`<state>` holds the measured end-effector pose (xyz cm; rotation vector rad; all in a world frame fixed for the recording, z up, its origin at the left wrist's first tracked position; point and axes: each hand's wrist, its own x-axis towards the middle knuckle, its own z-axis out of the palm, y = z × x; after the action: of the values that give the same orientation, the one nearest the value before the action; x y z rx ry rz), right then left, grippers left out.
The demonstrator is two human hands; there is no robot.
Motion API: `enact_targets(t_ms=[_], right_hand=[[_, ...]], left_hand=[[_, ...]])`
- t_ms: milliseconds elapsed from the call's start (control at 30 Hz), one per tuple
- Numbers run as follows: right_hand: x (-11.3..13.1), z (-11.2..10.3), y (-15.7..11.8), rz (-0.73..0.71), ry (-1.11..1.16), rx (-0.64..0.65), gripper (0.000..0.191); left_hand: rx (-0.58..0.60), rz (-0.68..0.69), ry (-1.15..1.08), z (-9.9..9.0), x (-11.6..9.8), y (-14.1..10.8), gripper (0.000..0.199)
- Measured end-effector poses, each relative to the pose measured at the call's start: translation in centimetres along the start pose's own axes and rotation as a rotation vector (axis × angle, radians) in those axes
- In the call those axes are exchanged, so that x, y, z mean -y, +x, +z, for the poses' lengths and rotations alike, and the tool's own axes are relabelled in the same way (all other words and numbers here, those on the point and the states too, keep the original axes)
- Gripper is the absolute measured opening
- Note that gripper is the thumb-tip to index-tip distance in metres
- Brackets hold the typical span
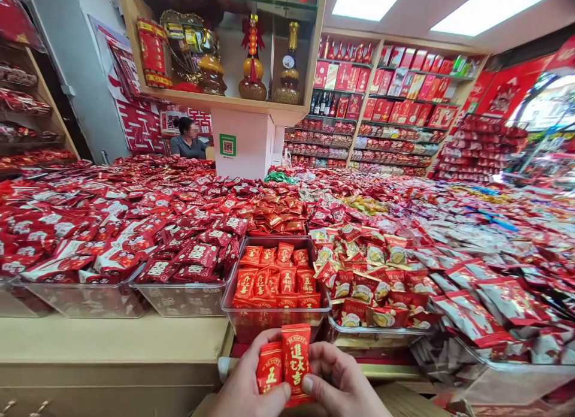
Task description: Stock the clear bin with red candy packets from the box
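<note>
Two small red candy packets with gold lettering are held side by side at the bottom centre. My left hand (251, 378) is closed on the left candy packet (270, 364), its thumb across the lower front. My right hand (336, 375) grips the taller right candy packet (296, 351), thumb on its lower right edge. The two packets touch and overlap slightly. Just beyond them stands a clear plastic bin (276, 314) with similar red packets (263, 282) set upright in rows.
Bins of dark red packets (193, 258) lie to the left, durian packets (359, 285) to the right, and red-white packets (507, 297) farther right. A display cabinet (224, 99) overhangs the counter. A person (191, 141) sits behind it. A beige ledge (112, 339) runs along the front left.
</note>
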<state>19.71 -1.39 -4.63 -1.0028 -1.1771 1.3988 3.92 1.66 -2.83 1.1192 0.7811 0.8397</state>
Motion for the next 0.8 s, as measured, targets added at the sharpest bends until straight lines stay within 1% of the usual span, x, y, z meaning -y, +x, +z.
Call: enact_targets(t_ms=[100, 167, 233, 300, 367, 433, 467, 500, 533, 600, 667, 733, 800], right_hand=[[0.1, -0.1, -0.1, 0.0, -0.021, -0.013, 0.044], [1.1, -0.1, -0.3, 0.002, -0.064, -0.013, 0.043], [3.2, -0.1, -0.2, -0.012, -0.165, -0.03, 0.037], [6.5, -0.2, 0.6, -0.045, -0.313, -0.068, 0.031], [10.3, -0.2, 2.4, -0.093, -0.497, -0.126, 0.032], [13.8, -0.2, 5.0, -0.156, -0.823, -0.194, 0.035], [15.1, -0.2, 6.6, -0.145, -1.012, -0.215, 0.034], [16.1, -0.2, 8.3, -0.089, -1.187, -0.204, 0.034], [16.7, -0.1, 10.0, -0.037, -1.245, -0.198, 0.036], [17.1, 0.1, 13.3, 0.075, -1.344, -0.175, 0.035], [16.5, 0.3, 16.3, 0.171, -1.434, -0.13, 0.024], [15.7, 0.5, 18.6, 0.21, -1.522, -0.08, 0.02], [14.9, 0.6, 20.2, 0.184, -1.592, -0.042, 0.021]], left_hand=[[0.017, 0.024, -0.002, 0.0, 0.1, 0.0, 0.056], [0.008, 0.062, -0.011, 0.1, -0.2, -0.1, 0.055], [-0.014, 0.085, -0.008, 0.2, -0.6, -0.3, 0.049], [-0.041, 0.052, 0.031, 0.2, -0.7, -0.4, 0.047], [-0.068, 0.0, 0.08, 0.1, -0.5, -0.3, 0.053], [-0.085, -0.012, 0.115, 0.0, -0.2, -0.3, 0.058], [-0.089, -0.008, 0.135, 0.0, -0.1, -0.3, 0.058], [-0.091, -0.004, 0.162, 0.0, 0.0, -0.4, 0.057], [-0.09, -0.001, 0.19, 0.0, 0.0, -0.5, 0.054], [-0.084, 0.001, 0.237, 0.1, -0.2, -0.6, 0.047], [-0.076, 0.0, 0.263, 0.2, -0.4, -0.8, 0.041], [-0.066, -0.008, 0.269, 0.1, -0.4, -0.9, 0.039], [-0.042, -0.011, 0.266, 0.1, -0.2, -0.8, 0.038]])
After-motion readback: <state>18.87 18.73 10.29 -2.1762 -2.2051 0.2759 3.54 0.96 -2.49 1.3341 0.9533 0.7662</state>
